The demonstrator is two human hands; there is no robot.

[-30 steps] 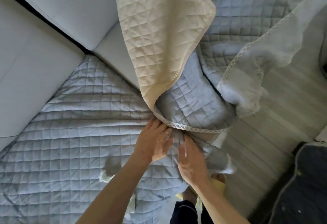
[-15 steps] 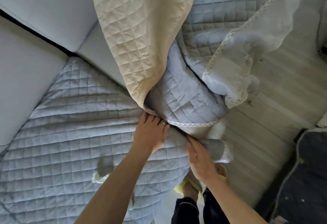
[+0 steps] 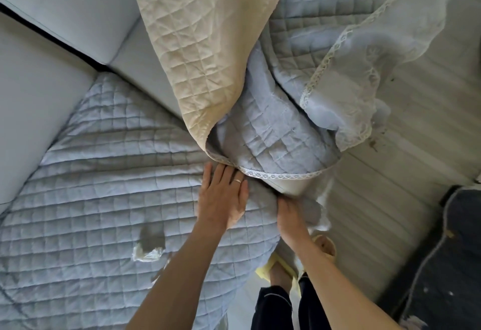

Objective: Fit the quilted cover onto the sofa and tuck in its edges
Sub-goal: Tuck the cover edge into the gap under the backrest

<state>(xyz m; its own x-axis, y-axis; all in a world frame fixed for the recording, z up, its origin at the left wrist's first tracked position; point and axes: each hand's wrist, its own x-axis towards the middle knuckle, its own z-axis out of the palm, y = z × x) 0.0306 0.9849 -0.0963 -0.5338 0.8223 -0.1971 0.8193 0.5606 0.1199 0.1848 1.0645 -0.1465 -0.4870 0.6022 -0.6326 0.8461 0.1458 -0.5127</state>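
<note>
A blue-grey quilted cover (image 3: 86, 181) lies over the sofa seat, and part of it is bunched up to the right with its beige underside (image 3: 197, 43) turned outward. A lace trim (image 3: 276, 174) edges the fold. My left hand (image 3: 221, 196) presses flat on the cover just below that trim, fingers straight. My right hand (image 3: 291, 215) reaches down at the seat's front corner, its fingers hidden in the cover's edge under the fold. The pale grey sofa back cushions (image 3: 65, 9) are bare at the upper left.
A pale wooden floor (image 3: 390, 199) runs along the right. A dark quilted item (image 3: 450, 264) lies at the lower right. My feet in yellow slippers (image 3: 281, 264) stand close to the sofa front. A lace skirt (image 3: 359, 74) of the cover hangs toward the floor.
My right hand has slid down and forward into the cover's edge at the seat corner. My left hand has flattened onto the cover. The bunched fold has shifted slightly.
</note>
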